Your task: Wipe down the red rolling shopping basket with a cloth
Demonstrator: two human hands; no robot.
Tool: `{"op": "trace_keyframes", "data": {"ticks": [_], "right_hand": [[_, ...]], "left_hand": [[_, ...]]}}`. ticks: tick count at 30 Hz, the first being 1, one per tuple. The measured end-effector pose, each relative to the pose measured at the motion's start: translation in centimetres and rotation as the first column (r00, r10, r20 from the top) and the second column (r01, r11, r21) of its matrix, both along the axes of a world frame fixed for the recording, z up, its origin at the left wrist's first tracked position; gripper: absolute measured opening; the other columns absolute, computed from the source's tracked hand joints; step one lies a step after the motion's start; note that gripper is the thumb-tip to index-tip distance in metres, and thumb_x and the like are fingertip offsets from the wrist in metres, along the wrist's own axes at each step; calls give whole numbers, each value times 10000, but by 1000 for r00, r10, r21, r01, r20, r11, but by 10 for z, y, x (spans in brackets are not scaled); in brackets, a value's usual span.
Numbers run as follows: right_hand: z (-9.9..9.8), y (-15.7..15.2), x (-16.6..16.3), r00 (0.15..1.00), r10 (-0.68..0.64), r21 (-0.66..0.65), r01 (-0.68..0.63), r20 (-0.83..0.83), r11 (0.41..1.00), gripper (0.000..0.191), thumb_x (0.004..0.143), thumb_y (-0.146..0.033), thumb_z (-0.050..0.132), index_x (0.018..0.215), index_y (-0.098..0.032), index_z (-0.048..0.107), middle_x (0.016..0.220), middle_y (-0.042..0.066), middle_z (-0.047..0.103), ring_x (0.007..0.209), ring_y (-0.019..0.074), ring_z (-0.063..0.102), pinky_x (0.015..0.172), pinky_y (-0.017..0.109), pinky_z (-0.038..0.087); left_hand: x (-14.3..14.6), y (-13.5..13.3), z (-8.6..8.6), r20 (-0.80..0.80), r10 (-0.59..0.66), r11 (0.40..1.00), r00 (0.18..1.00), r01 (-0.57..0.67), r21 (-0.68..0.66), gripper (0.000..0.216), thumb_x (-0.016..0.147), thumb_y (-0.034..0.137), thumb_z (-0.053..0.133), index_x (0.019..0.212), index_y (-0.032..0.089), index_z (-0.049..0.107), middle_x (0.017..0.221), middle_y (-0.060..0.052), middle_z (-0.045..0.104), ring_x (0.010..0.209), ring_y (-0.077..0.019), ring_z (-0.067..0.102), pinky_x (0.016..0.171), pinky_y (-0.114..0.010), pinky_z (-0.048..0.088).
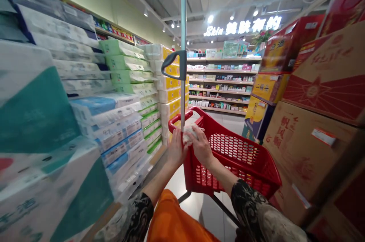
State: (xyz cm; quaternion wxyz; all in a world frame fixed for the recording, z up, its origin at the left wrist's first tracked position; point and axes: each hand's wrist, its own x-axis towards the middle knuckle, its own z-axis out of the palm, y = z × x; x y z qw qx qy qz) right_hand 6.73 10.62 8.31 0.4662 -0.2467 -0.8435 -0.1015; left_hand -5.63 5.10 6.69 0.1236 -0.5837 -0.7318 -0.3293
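Note:
A red plastic shopping basket (242, 158) on a wheeled frame stands in the aisle in front of me. Its metal pull pole (183, 25) rises from the near left corner, with a grey handle loop (172, 65). My left hand (175, 150) and my right hand (201, 147) meet at the pole's base on the basket rim. Both are closed around a whitish crumpled cloth or tissue (190, 133) pressed against the rim. Patterned dark sleeves cover my forearms, and an orange garment (173, 219) shows below.
Shelves of packed tissue and toilet paper (85, 112) fill the left side, close by. Stacked red and brown cartons (319, 93) crowd the right. Lit product shelves (222, 82) close the aisle's far end. A narrow strip of pale floor (205, 207) runs under the basket.

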Motion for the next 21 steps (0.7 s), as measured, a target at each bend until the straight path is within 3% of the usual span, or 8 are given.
{"op": "trace_keyframes", "data": {"ticks": [3,6,10,12,14,19,21], "right_hand": [[33,16,-26,968,70,121,-101,242,988,375,863,-131,441,1207,-192,575,1356,92,458,1273,242,361,1071,420,328],[95,39,-42,919,86,208,-177,385,962,360,867,-139,449,1204,-178,570,1357,84,463,1291,251,334,1083,449,299],[196,57,-56,967,72,306,-147,244,941,377,889,-141,408,1246,-172,525,1405,74,397,1342,264,228,1109,509,198],[214,59,-57,969,71,316,-146,238,938,387,884,-135,414,1257,-173,512,1408,73,390,1343,271,217,1111,514,178],[196,57,-53,947,50,311,-154,318,938,401,874,-138,439,1269,-178,499,1387,75,415,1322,273,257,1110,505,185],[96,47,-36,794,28,269,-238,607,933,335,848,-169,504,1176,-158,572,1230,113,545,1115,258,462,984,420,386],[88,44,-37,801,23,275,-233,599,933,306,853,-198,505,1145,-158,591,1208,123,550,1060,256,477,921,405,422]], "left_hand": [[-21,10,23,-41,73,994,996,-76,-76,687,759,240,467,1399,115,251,1485,-162,219,1381,-266,169,1080,-578,164],[-32,16,27,-125,-2,981,992,-23,-194,735,701,215,507,1393,115,279,1487,-150,215,1381,-293,154,1074,-617,109],[-32,18,15,-187,-107,963,976,55,-263,776,662,211,513,1397,121,281,1483,-126,241,1380,-298,153,1081,-619,63],[-30,15,10,-206,-139,962,969,82,-262,775,661,213,506,1398,126,284,1490,-112,225,1383,-296,141,1088,-611,45],[-30,11,5,-202,-157,957,967,97,-275,778,656,224,511,1396,129,291,1495,-104,211,1384,-296,134,1092,-606,40],[-36,-1,-8,-53,-54,950,997,35,-310,776,673,233,508,1404,143,260,1495,-102,220,1387,-271,136,1096,-576,87],[-39,-3,-14,37,-1,939,999,14,-344,781,680,228,517,1406,134,244,1500,-111,201,1389,-265,131,1100,-553,91]]}}
